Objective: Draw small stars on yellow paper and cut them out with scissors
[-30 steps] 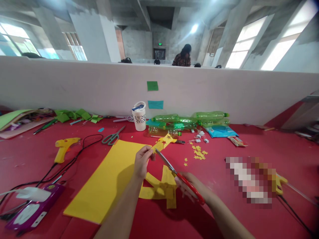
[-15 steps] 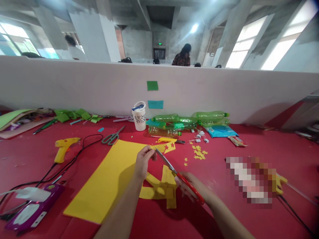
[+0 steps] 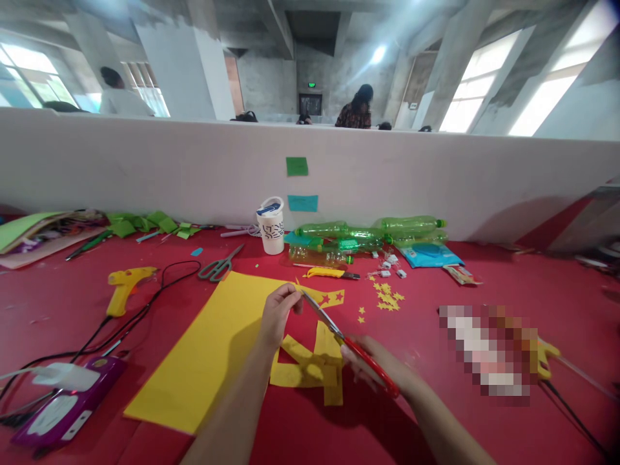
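My left hand (image 3: 279, 312) pinches the end of a yellow foam or paper strip (image 3: 333, 298), which has star-shaped holes near its far end. In my right hand (image 3: 371, 365) are red-handled scissors (image 3: 356, 352), pointing up and left. Their blade tips meet the strip right beside my left fingertips. Several cut yellow strips (image 3: 303, 374) lie crossed beneath my hands. A large yellow sheet (image 3: 194, 361) rests under my left forearm. Small yellow stars (image 3: 387, 298) are scattered to the right of the strip.
A yellow utility knife (image 3: 327, 273), green bottles (image 3: 322, 229) and a white cup (image 3: 271, 229) stand or lie toward the white partition (image 3: 194, 168). On the left are grey-handled scissors (image 3: 217, 268), a yellow glue gun (image 3: 124, 287) with its cord, and a purple power strip (image 3: 72, 413).
The star-holed end of the yellow strip has swung slightly down and lies straighter beside the scissors. Both hands stay almost in place. A person in the left background has moved left.
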The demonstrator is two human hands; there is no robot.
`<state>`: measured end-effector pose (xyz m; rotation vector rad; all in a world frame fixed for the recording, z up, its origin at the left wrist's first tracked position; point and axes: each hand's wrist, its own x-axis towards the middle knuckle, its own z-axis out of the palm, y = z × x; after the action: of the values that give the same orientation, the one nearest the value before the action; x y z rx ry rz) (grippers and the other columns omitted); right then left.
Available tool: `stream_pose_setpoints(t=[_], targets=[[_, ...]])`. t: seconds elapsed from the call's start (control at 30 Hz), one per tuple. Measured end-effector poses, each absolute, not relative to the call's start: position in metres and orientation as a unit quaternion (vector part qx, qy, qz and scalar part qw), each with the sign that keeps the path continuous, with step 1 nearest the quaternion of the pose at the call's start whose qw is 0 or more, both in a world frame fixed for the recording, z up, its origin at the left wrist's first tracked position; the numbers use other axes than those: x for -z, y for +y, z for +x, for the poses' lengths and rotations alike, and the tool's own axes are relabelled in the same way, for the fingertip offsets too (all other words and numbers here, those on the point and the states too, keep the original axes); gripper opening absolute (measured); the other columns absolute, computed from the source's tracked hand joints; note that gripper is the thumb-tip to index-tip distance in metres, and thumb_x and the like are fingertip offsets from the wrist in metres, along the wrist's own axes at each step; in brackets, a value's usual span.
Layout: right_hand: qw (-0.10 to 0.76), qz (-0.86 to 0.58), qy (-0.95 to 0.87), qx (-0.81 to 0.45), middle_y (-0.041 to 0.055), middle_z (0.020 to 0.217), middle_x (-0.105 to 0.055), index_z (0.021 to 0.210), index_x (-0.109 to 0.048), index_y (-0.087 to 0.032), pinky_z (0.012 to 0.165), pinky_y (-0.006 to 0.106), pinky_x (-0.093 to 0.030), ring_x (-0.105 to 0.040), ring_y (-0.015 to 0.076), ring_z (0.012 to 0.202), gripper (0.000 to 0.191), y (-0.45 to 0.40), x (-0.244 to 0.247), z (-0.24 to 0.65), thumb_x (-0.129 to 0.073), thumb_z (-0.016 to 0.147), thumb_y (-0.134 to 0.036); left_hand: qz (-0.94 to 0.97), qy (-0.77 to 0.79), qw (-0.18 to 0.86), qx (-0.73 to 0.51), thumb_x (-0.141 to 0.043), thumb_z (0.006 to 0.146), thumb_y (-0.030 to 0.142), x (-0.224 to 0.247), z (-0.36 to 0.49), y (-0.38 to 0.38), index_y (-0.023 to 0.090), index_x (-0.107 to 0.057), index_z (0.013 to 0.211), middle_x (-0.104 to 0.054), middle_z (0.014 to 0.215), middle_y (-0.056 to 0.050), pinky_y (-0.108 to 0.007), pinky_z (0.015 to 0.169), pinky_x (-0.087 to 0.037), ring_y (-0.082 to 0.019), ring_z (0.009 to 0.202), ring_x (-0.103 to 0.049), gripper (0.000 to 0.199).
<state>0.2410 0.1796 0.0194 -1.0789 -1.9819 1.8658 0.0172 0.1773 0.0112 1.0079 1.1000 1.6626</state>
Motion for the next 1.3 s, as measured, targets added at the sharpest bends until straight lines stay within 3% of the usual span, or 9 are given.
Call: stream_pose_setpoints(t=[1.3], targets=[[0.1, -0.365, -0.686, -0.621, -0.0065, 0.053, -0.037, 0.071, -0.041, -0.018, 0.034, 0.015, -0.026, -0.034, 0.0039, 0.038, 0.04, 0.1828, -0.022, 0.2429, -0.047, 0.082, -0.056, 0.418, 0.453, 0.442, -0.652, -0.056, 0.077, 0.024, -0.02, 0.0158, 0.1741, 0.016, -0.054, 0.061, -0.051, 0.053, 0.002, -0.023, 0.054, -0.038, -0.01, 0.051, -0.046, 0.019]])
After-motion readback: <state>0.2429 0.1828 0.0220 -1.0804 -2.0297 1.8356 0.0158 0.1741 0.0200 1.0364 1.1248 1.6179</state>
